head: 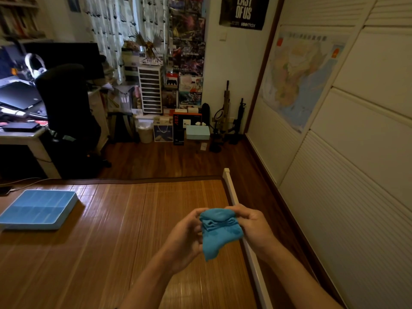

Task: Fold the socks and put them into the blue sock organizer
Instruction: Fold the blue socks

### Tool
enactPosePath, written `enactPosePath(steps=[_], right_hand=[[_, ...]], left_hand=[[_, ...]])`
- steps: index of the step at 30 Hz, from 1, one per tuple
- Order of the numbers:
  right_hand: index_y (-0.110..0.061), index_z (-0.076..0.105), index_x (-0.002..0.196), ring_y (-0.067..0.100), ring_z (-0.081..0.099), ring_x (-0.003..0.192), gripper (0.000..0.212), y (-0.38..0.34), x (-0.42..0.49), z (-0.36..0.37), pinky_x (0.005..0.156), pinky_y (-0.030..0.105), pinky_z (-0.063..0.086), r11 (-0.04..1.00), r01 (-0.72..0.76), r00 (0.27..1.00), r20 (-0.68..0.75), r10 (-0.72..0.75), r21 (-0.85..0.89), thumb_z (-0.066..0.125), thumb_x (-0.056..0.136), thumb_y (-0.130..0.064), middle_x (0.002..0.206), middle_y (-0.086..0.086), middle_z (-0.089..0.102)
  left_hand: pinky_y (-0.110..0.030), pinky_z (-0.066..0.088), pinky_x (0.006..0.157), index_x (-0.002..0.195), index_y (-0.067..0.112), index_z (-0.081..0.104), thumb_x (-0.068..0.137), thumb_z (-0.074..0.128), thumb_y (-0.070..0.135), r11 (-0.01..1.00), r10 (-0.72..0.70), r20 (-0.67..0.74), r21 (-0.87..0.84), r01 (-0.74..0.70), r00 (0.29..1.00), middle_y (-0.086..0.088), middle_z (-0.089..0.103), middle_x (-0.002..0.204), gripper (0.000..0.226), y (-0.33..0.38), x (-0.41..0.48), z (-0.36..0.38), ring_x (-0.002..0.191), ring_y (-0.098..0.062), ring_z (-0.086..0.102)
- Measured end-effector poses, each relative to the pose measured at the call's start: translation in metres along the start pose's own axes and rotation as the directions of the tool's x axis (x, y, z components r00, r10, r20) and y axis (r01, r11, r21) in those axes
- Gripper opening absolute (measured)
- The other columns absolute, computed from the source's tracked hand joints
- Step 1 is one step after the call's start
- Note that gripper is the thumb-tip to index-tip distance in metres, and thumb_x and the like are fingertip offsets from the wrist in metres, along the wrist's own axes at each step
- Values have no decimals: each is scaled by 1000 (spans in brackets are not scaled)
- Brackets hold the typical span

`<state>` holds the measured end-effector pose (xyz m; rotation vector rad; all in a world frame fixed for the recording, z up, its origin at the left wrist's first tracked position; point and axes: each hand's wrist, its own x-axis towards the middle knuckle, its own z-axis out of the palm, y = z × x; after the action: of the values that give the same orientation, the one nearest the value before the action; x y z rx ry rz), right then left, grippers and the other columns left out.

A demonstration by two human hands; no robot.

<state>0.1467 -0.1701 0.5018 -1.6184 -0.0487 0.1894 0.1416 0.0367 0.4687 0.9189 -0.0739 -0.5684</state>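
Observation:
A bundle of blue socks (219, 230) hangs in the air above the right edge of the bamboo mat (124, 230). My left hand (186, 238) grips its left side and my right hand (252, 226) grips its right side, fingers curled round the cuff. The cuff is turned over the top of the bundle, and the toe end dangles below. The blue sock organizer (38, 209) lies flat on the mat at the far left, its compartments open upward, well away from both hands.
A white bed rail (231, 192) runs along the mat's right edge, with a strip of wooden floor and a white wardrobe wall (356, 175) beyond. A desk and black chair (66, 112) stand at the back left, boxes and clutter at the back wall.

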Motion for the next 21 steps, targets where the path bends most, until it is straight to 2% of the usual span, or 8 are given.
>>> enactPosePath(steps=[1,4,7,9,13,15,18,21], right_hand=[[-1,73,108,33,66,107,27,0,0,0,85,33,59,999,26,1000,10,-26,-29,53,94,9,115,20,65],[-6,76,100,28,67,105,32,1,-2,-1,88,34,58,994,70,996,59,-65,-89,53,91,14,112,17,65],[-10,76,102,24,65,109,33,1,-2,-4,92,37,57,988,75,991,123,-58,-137,50,95,9,116,12,65],[-12,77,103,22,64,110,34,1,-2,-7,93,38,57,993,48,987,157,-31,-107,44,98,-5,117,8,66],[-23,75,101,14,67,105,27,1,-1,-10,85,28,58,996,-16,986,165,30,-88,53,98,-37,109,-4,70],[-32,70,109,7,66,104,17,4,1,-12,82,23,57,982,-15,985,166,47,-189,64,95,-38,112,-10,67],[-40,56,133,-9,59,110,44,-3,3,-19,86,16,55,916,16,963,252,94,-402,71,91,-38,127,-15,59],[-29,53,141,2,63,112,55,-13,4,-21,95,28,57,837,59,928,339,155,-544,72,91,-37,125,-10,63]], left_hand=[[-38,55,80,133,5,60,93,64,32,1000,-24,-2,-15,24,1000,-16,63,102,48,1,0,0,89,-25,64],[-36,56,79,115,14,68,98,64,48,991,-62,-40,114,66,997,-9,72,106,39,1,2,1,93,-24,69],[-29,57,67,110,14,70,91,76,36,991,-42,-83,122,52,996,-6,72,96,30,-1,2,1,78,-16,72],[-26,57,63,114,13,69,91,76,31,991,-32,-72,127,41,997,-4,72,92,30,0,0,-1,73,-14,72],[-36,60,79,119,21,67,89,78,29,979,0,-26,206,6,1000,-17,63,130,33,0,-2,-4,107,-32,72],[-39,59,85,117,25,67,81,83,34,949,45,-19,314,-37,999,-16,59,134,40,1,-4,-5,113,-32,69],[-36,60,84,118,29,64,80,84,27,869,110,-6,485,-93,994,-9,61,132,43,2,-5,-4,109,-25,70],[-36,61,87,131,34,59,79,87,20,821,107,-38,566,-67,994,-2,63,132,61,1,-3,-6,113,-22,69]])
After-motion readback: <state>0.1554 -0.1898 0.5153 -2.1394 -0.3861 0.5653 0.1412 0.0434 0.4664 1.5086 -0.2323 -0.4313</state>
